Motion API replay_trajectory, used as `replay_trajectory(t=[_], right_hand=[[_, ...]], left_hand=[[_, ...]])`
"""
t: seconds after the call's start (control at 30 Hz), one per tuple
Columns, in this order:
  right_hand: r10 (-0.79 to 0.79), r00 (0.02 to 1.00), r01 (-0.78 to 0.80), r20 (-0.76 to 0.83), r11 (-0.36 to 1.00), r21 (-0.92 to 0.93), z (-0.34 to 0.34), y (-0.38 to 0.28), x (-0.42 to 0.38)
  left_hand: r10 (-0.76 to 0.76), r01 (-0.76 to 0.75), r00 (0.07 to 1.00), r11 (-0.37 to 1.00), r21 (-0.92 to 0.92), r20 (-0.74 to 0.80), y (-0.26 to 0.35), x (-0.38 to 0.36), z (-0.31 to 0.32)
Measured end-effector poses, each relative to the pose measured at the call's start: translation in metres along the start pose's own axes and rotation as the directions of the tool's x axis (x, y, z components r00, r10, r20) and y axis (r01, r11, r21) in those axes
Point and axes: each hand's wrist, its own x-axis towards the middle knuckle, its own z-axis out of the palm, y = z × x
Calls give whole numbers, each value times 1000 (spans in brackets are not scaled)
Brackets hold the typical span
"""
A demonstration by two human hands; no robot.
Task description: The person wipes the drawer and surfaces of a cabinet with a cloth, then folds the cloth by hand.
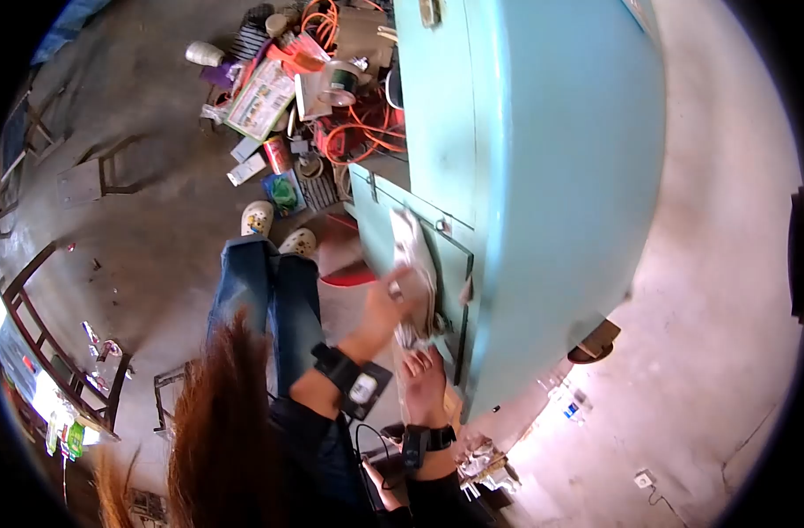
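Observation:
A crumpled white bundle point(414, 251), cloth or plastic, lies along the open compartment of a light-blue metal cabinet point(569, 176). My left hand point(393, 302) is against its side, its fingers smeared by motion, so I cannot see whether they grip it. Fingers curled, my right hand point(422, 378) holds the bundle's lower end. Both wrists wear dark straps. The compartment's blue door point(375, 216) stands beside the bundle, with a dark edge and a latch. The bundle's inner side is hidden.
A heap of orange cable point(362, 141), boxes, a printed sheet point(259, 99) and a spool point(339, 84) lies on the floor beside the cabinet. My legs point(270, 308) and a red basin point(347, 275) are close to the hands. Chairs point(68, 352) stand farther left.

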Motion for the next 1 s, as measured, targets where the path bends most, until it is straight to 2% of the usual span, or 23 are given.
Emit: replay_trajectory(t=[0.03, 0.07, 0.1, 0.13, 0.17, 0.23, 0.27, 0.3, 0.33, 0.4, 0.43, 0.47, 0.5, 0.57, 0.7, 0.77, 0.8, 0.87, 0.9, 0.97, 1.0], right_hand=[[-18, 997, 21, 72, 999, -35, 6, -1, 4], [-33, 989, 43, 144, 997, -68, 12, -2, 7], [-33, 991, 42, 130, 997, -68, 18, -4, 8], [-32, 980, 44, 198, 997, -60, 25, -6, 7], [-30, 964, 46, 263, 998, -53, 27, -8, 5], [-40, 959, 65, 280, 995, -80, 21, -3, 9], [-44, 944, 56, 326, 998, -27, 18, -1, 9], [-50, 925, 44, 377, 999, 24, 17, 3, 12], [-55, 958, 28, 282, 995, 100, 15, 10, 11], [1, 955, -28, 296, 996, 87, 17, 9, -1], [55, 950, -83, 307, 993, 79, 20, 8, -7], [83, 912, -123, 401, 990, 75, 17, 8, -10], [85, 913, -123, 399, 990, 69, 16, 9, -11], [66, 908, -74, 415, 997, 2, 14, 10, -10], [53, 921, -51, 386, 999, -16, 36, 3, -4], [31, 849, 19, 527, 996, -88, 57, -6, -7], [-1, 840, 39, 543, 998, -57, 68, -10, -13], [-49, 819, 82, 572, 996, -31, 79, -13, -13], [-96, 794, 122, 600, 993, -3, 81, -14, -13], [-53, 809, 85, 586, 996, -27, 73, -10, -2], [-35, 866, 81, 499, 994, -70, 71, -8, -2]], left_hand=[[88, -89, 996, 995, -44, -28, 9, 10, 0], [77, -78, 997, 996, -47, -22, 22, 18, 1], [94, -98, 995, 986, -136, -42, 36, 23, 3], [109, -121, 992, 967, -225, -66, 43, 24, 5], [95, -108, 993, 967, -229, -65, 44, 23, 7], [35, -38, 999, 995, -87, -36, 43, 22, 11], [64, -63, 997, 998, 26, -37, 24, 20, 10], [64, -63, 997, 998, 21, -38, 11, 12, 10], [69, -69, 998, 996, 49, 2, 1, 3, 11], [68, -71, 997, 995, 72, 36, -11, -12, 8], [-90, 90, 991, 996, 9, 94, -13, -18, 4], [-239, 250, 957, 967, -45, 163, -14, -21, 1], [-239, 250, 957, 967, -52, 162, -14, -20, -1], [-218, 203, 964, 973, 109, 151, -14, -17, -4], [-176, 170, 983, 981, 91, 55, 17, 9, -11], [59, -56, 998, 966, -254, 2, 27, 28, -16], [58, -55, 998, 965, -255, 3, 38, 28, -14], [-7, 13, 994, 998, -61, 108, 66, 23, -4], [-7, 14, 994, 998, -60, 108, 58, 24, -2], [95, -107, 991, 985, 135, 92, 37, 21, 3], [21, -45, 995, 966, 256, 95, 33, 14, -1]])
